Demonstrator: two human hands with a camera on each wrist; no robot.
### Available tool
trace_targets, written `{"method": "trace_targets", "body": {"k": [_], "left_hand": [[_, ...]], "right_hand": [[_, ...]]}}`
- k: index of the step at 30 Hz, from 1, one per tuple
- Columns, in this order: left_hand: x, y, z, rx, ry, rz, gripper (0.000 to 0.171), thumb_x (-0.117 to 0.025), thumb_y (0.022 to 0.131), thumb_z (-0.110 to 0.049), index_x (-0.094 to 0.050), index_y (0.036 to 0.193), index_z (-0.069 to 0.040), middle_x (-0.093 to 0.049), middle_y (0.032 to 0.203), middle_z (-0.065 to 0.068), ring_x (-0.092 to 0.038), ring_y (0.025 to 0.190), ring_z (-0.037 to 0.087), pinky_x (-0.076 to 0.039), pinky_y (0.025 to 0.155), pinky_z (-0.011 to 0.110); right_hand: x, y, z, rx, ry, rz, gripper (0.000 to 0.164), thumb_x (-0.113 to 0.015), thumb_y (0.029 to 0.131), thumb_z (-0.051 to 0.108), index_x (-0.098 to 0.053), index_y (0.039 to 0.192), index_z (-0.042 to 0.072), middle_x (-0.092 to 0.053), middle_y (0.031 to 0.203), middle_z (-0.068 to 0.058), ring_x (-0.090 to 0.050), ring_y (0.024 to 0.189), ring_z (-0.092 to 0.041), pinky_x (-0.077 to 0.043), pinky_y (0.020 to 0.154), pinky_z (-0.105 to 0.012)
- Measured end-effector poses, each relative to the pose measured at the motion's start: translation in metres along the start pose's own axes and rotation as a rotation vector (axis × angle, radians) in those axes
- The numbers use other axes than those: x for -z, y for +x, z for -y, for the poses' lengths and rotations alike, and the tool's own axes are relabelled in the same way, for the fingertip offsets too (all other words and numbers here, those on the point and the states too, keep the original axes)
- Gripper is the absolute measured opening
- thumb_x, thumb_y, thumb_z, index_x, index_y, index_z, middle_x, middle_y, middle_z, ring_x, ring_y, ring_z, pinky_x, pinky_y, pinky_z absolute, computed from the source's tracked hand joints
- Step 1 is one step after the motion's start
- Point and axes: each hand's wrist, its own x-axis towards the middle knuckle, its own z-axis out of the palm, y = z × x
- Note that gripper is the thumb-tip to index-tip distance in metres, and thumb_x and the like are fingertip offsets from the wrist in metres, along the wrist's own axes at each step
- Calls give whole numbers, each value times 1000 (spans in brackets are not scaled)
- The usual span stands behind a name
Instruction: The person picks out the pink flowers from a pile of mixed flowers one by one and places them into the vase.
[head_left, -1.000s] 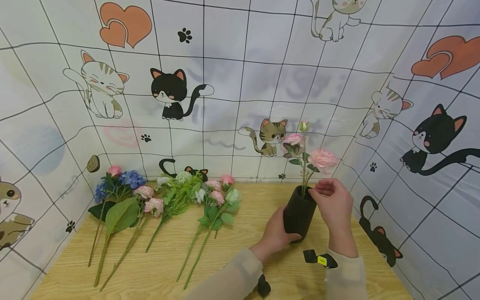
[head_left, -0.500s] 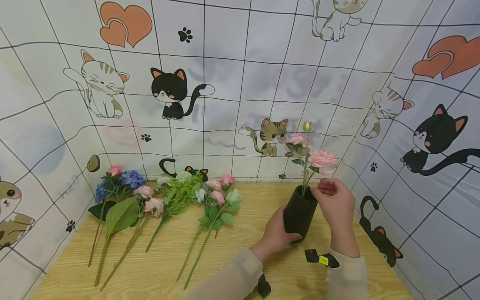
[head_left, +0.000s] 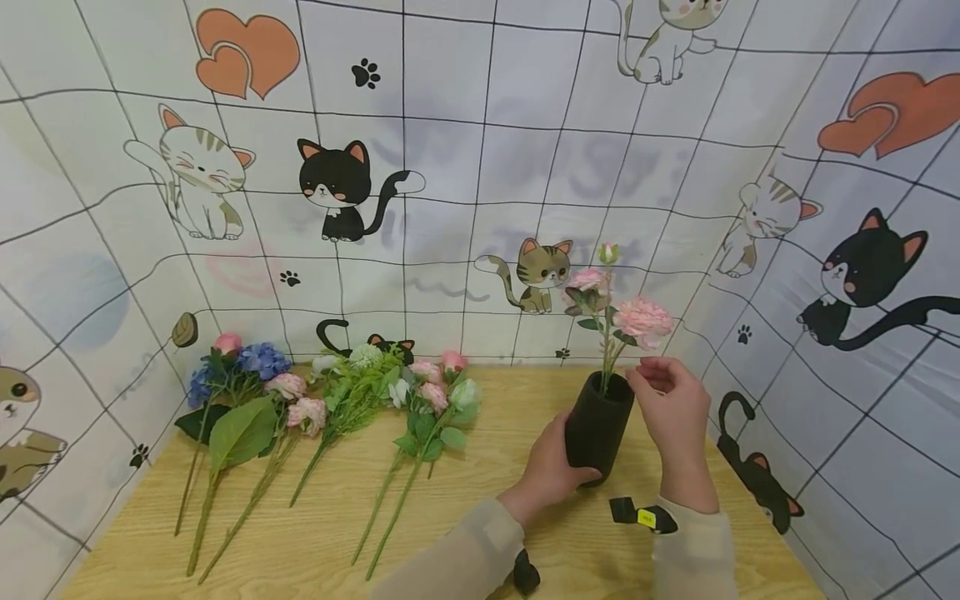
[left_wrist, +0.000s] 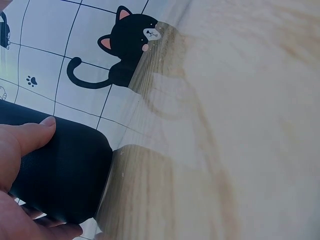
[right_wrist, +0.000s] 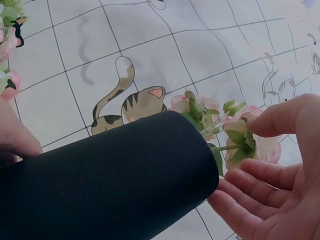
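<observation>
A black cylindrical vase (head_left: 597,429) leans slightly over the wooden table, and my left hand (head_left: 551,467) grips it low down. In the left wrist view, the thumb (left_wrist: 37,135) lies along one side of the vase, with fingers under the other. Pink flowers (head_left: 643,322) and a small bud (head_left: 608,253) rise from its mouth on green stems. My right hand (head_left: 675,408) is at the right of the vase's rim. The right wrist view shows its thumb and fingers apart, holding nothing, with fingertips close to the rim and pink blooms (right_wrist: 250,135) beyond.
Left on the table (head_left: 480,533) lie blue hydrangeas (head_left: 262,360), pale pink flowers (head_left: 307,412), green sprigs (head_left: 352,400) and a pink and white rose bunch (head_left: 435,408). Black straps with a yellow label (head_left: 646,518) cross near the right wrist. A cat-print cloth (head_left: 442,167) hangs behind.
My right hand has shifted slightly right, away from the vase's mouth. The flowers swayed a little right and then back left. My left hand keeps its grip on the vase.
</observation>
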Motion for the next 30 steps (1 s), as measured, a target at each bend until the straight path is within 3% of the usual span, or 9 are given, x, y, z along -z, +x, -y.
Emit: {"method": "trace_targets", "body": {"k": [8,12,14,16,19,20,26,30], "left_hand": [[-1,0,3,3,-9,1,97,-96,81,-28,-41,160,-21,-57,152,0,-58,136,19,-49,116,44],[-3,2,5,-7,1,-2,97,-95,82,-30,-40,160,-22,-57,153,-1,-57,137,17,-49,116,42],[-3,3,6,-13,12,-3,97,-95,82,-31,-40,160,-21,-56,153,0,-58,137,18,-49,116,42],[-2,3,7,-12,25,2,97,-95,82,-32,-40,161,-20,-56,154,0,-58,138,19,-49,115,42],[0,4,8,-3,34,8,97,-95,82,-33,-40,161,-20,-56,154,1,-57,139,20,-49,116,42],[1,4,8,-6,36,5,97,-95,82,-33,-40,161,-20,-56,154,1,-57,139,21,-49,116,43],[2,4,7,-15,42,-6,96,-95,81,-33,-41,160,-21,-57,153,1,-58,138,20,-50,115,42],[2,2,5,-12,37,-6,96,-96,80,-32,-42,159,-21,-58,151,0,-59,136,19,-50,114,41]], "right_hand": [[-1,5,-8,7,35,86,46,-75,100,39,-69,131,6,-74,128,-16,-65,105,-8,-43,82,-2],[-6,8,-15,46,57,172,50,-75,101,36,-64,138,5,-72,133,-18,-68,118,-23,-43,86,0],[-10,9,-20,72,58,213,52,-76,100,35,-63,140,4,-70,134,-20,-67,123,-31,-52,92,-8],[-13,11,-24,89,56,251,54,-76,100,33,-61,142,3,-68,137,-22,-66,126,-35,-58,101,-24],[-18,13,-28,102,76,303,55,-75,101,30,-59,145,3,-65,142,-23,-63,130,-38,-53,111,-52],[-19,14,-29,108,83,322,55,-75,101,29,-58,147,3,-64,143,-23,-61,132,-38,-51,112,-56],[-24,19,-38,120,103,437,63,-75,99,22,-52,152,-1,-59,147,-28,-57,135,-40,-50,109,-43],[-28,17,-44,95,102,476,71,-78,97,24,-48,155,-1,-57,150,-29,-58,135,-45,-52,109,-54]]}}
